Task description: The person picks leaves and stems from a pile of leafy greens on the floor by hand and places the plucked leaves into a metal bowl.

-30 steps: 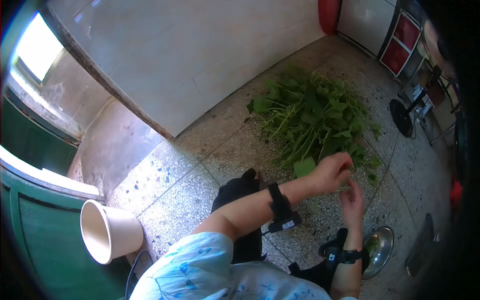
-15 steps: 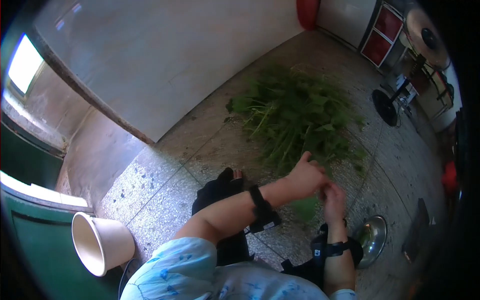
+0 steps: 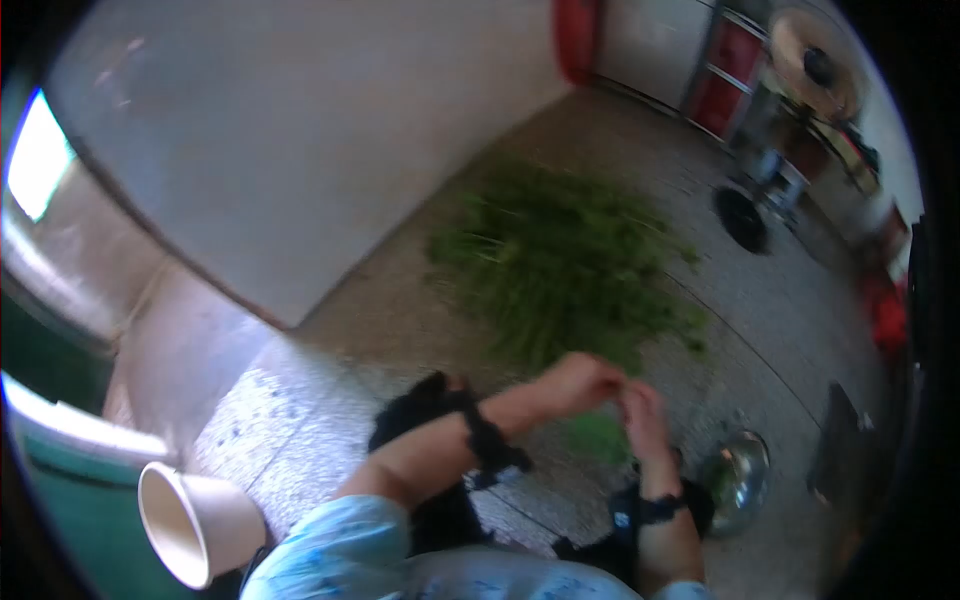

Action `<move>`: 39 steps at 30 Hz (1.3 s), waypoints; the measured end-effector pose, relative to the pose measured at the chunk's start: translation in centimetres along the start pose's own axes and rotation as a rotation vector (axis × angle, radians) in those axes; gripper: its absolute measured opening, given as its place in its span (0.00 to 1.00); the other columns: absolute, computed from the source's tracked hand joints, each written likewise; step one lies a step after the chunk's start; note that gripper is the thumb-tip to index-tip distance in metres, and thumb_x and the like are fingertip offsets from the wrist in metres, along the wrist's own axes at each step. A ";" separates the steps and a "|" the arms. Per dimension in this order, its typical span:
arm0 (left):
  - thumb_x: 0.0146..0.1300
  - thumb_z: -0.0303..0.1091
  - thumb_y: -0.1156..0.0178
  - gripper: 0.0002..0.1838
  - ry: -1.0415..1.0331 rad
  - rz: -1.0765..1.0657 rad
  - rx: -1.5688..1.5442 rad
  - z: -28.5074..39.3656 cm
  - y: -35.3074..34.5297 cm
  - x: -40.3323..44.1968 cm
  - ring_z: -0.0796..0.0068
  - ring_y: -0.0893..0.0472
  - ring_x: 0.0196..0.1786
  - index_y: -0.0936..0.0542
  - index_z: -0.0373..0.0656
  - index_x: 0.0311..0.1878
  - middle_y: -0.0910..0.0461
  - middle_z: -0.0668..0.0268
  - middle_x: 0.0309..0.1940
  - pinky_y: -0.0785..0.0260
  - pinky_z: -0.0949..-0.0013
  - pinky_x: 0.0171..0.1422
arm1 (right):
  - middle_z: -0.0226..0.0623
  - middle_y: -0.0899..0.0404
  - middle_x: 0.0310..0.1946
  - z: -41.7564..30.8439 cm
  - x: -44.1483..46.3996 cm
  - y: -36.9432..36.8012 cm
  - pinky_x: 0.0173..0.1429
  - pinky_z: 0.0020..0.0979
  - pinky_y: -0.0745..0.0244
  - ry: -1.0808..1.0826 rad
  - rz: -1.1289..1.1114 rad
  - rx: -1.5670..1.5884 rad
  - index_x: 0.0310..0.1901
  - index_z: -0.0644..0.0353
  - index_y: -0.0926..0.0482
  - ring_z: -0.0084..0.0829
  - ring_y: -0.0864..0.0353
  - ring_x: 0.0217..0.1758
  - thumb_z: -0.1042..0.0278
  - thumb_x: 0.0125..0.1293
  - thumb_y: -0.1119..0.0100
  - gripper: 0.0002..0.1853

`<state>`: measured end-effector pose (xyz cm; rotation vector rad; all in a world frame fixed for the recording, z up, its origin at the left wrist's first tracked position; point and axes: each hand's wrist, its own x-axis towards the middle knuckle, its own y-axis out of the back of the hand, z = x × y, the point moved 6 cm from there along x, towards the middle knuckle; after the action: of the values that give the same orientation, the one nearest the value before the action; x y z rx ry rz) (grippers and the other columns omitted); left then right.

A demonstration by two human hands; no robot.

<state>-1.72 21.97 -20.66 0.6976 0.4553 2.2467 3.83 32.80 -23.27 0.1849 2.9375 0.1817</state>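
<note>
My left hand and my right hand meet in front of my knees, fingertips pinched together. A leafy green stem hangs just below them, its leaf showing between my wrists. Motion blur and the fingers hide exactly where each hand grips it. Beyond my hands, a large heap of leafy greens lies on the floor. To the right of my right wrist is a shiny metal bowl, tilted in view, with some green inside.
A cream bucket is on the left by a green door. A pale wall runs behind the heap. At the back right are a fan stand base and a red-panelled cabinet. A dark flat object lies at the right.
The view has shifted and blurred, so the heap, wall and fan base sit differently in it. My hands stay together at the leafy stem, now lower and farther left in the view.
</note>
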 end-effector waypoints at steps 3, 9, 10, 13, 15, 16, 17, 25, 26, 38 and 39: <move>0.46 0.24 0.46 0.06 0.034 0.022 -0.147 0.5 1.2 -0.2 0.63 0.25 0.28 0.26 0.37 0.30 0.26 0.56 0.24 0.34 0.67 0.32 | 0.21 0.37 0.15 0.1 0.1 -0.6 0.21 0.18 0.46 -0.049 -0.056 0.265 0.25 0.57 0.30 0.12 0.41 0.18 0.67 0.59 0.55 0.08; 0.51 0.25 0.44 0.05 0.188 0.012 -0.281 -0.9 1.2 -0.8 0.75 0.26 0.29 0.27 0.36 0.32 0.25 0.63 0.25 0.33 0.71 0.34 | 0.24 0.34 0.17 0.1 0.5 -1.3 0.21 0.18 0.45 0.039 -0.158 0.074 0.27 0.61 0.28 0.14 0.39 0.17 0.67 0.58 0.53 0.08; 0.52 0.25 0.44 0.06 0.154 0.020 -0.248 -0.4 1.4 -0.8 0.77 0.26 0.30 0.27 0.36 0.34 0.25 0.63 0.26 0.33 0.73 0.35 | 0.24 0.35 0.16 0.4 0.3 -1.1 0.21 0.18 0.46 -0.019 -0.133 0.105 0.26 0.60 0.28 0.13 0.40 0.17 0.67 0.58 0.53 0.08; 0.54 0.26 0.45 0.06 0.182 0.032 -0.330 -0.3 1.4 -1.0 0.82 0.28 0.33 0.28 0.37 0.36 0.26 0.65 0.28 0.34 0.75 0.36 | 0.22 0.36 0.14 1.6 0.3 -0.6 0.20 0.18 0.48 -0.127 -0.095 0.194 0.24 0.59 0.28 0.13 0.41 0.17 0.68 0.58 0.52 0.08; 0.56 0.27 0.47 0.05 0.236 0.115 -0.454 -1.9 1.8 -0.7 0.84 0.29 0.35 0.29 0.38 0.36 0.26 0.68 0.29 0.35 0.76 0.38 | 0.21 0.36 0.14 1.3 0.6 -0.2 0.19 0.17 0.49 -0.054 -0.046 0.146 0.25 0.59 0.27 0.13 0.41 0.17 0.68 0.58 0.51 0.07; 0.57 0.27 0.47 0.05 0.277 0.113 -0.550 -3.2 1.3 -0.7 0.84 0.29 0.36 0.30 0.38 0.36 0.26 0.69 0.30 0.35 0.77 0.39 | 0.21 0.36 0.14 1.4 0.5 0.0 0.19 0.17 0.49 -0.065 -0.037 0.140 0.25 0.59 0.27 0.13 0.41 0.17 0.68 0.58 0.51 0.07; 0.57 0.27 0.48 0.06 0.238 0.137 -0.608 -3.1 1.5 -0.6 0.84 0.28 0.36 0.31 0.38 0.37 0.26 0.70 0.29 0.35 0.78 0.39 | 0.21 0.36 0.15 1.5 0.6 0.2 0.19 0.17 0.49 -0.081 0.003 0.104 0.26 0.59 0.27 0.12 0.41 0.17 0.67 0.58 0.50 0.06; 0.47 0.27 0.41 0.06 0.020 0.078 0.102 0.4 2.9 -0.7 0.68 0.26 0.31 0.26 0.40 0.31 0.27 0.63 0.25 0.33 0.68 0.33 | 0.21 0.35 0.19 1.4 -0.5 0.2 0.20 0.16 0.47 -0.181 0.032 0.322 0.33 0.60 0.27 0.12 0.41 0.18 0.66 0.58 0.48 0.07; 0.47 0.27 0.41 0.06 -0.009 0.049 0.083 0.6 2.4 -0.6 0.68 0.26 0.31 0.26 0.40 0.31 0.27 0.63 0.25 0.33 0.68 0.33 | 0.22 0.34 0.19 0.8 -0.5 -0.3 0.20 0.16 0.47 -0.168 -0.010 0.300 0.33 0.60 0.27 0.13 0.40 0.18 0.68 0.57 0.49 0.06; 0.44 0.25 0.39 0.06 0.044 -0.088 0.095 0.8 1.1 -0.2 0.70 0.26 0.31 0.25 0.40 0.28 0.25 0.66 0.26 0.34 0.69 0.33 | 0.25 0.31 0.20 0.6 -0.1 0.2 0.22 0.15 0.44 -0.104 -0.181 0.128 0.34 0.62 0.27 0.14 0.36 0.21 0.69 0.55 0.48 0.07; 0.45 0.25 0.38 0.06 0.148 -0.116 -0.048 0.2 0.9 -0.4 0.75 0.26 0.30 0.25 0.40 0.27 0.24 0.68 0.26 0.35 0.73 0.32 | 0.24 0.32 0.19 0.6 -0.2 0.3 0.21 0.16 0.45 -0.113 -0.192 0.161 0.32 0.62 0.27 0.14 0.37 0.20 0.69 0.55 0.48 0.06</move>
<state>-1.83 21.15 -20.16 0.4698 0.4996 2.2003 4.17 33.10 -23.74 -0.0629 2.8341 -0.0904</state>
